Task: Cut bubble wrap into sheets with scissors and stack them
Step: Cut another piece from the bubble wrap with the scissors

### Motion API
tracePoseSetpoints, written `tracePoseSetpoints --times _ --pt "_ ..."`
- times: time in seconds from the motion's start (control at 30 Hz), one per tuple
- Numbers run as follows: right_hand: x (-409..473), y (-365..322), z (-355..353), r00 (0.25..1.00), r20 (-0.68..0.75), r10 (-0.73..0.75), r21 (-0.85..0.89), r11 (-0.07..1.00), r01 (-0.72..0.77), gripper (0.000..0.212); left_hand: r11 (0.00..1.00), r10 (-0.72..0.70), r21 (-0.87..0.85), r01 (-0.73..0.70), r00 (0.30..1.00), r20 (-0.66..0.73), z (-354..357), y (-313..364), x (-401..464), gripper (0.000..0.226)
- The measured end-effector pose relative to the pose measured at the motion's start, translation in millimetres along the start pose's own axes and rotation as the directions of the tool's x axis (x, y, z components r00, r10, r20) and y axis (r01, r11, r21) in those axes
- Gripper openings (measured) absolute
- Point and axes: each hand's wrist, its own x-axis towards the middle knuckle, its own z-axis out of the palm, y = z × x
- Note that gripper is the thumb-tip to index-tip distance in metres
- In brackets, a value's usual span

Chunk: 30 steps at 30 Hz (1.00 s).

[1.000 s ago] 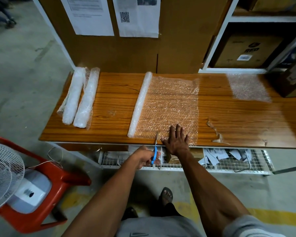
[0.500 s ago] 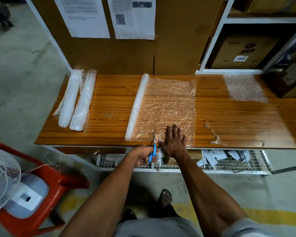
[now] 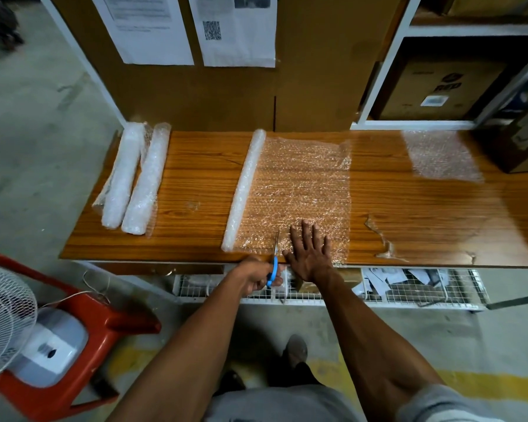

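Left hand [image 3: 258,277] has its grip curled round the blue scissors [image 3: 274,260] at the near counter [image 3: 195,190] edge, blades just entering the unrolled bubble wrap [image 3: 299,184], which lies mid-counter with its roll [image 3: 244,190] on the left. Right hand [image 3: 311,254] is flat, fingers straight, pressing the wrap just right of the blades.

Risks: the thumb side sits almost against the cut line, so a drifting snip could nick it. The film may bunch or tear ragged if the blades push rather than shear. The roll could roll left and skew the cut. One cut sheet [image 3: 442,156] lies far right.
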Motion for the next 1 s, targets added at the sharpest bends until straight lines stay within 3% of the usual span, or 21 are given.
tracePoseSetpoints --times 0.27,0.67,1.0 --pt "-1 -2 -2 1.0 0.016 0.012 0.007 1.0 -0.012 0.074 0.998 -0.026 -0.055 0.029 0.997 0.068 -6 6 4 0.013" --pt "-3 -3 0 1.0 -0.015 0.014 0.031 0.999 -0.013 0.077 1.0 -0.008 -0.012 0.01 0.988 0.152 -9 28 12 0.046" --pt "-5 -2 -4 1.0 -0.016 0.01 0.042 0.999 -0.009 0.081 0.999 0.023 -0.035 -0.02 0.996 0.088 -9 36 20 0.028"
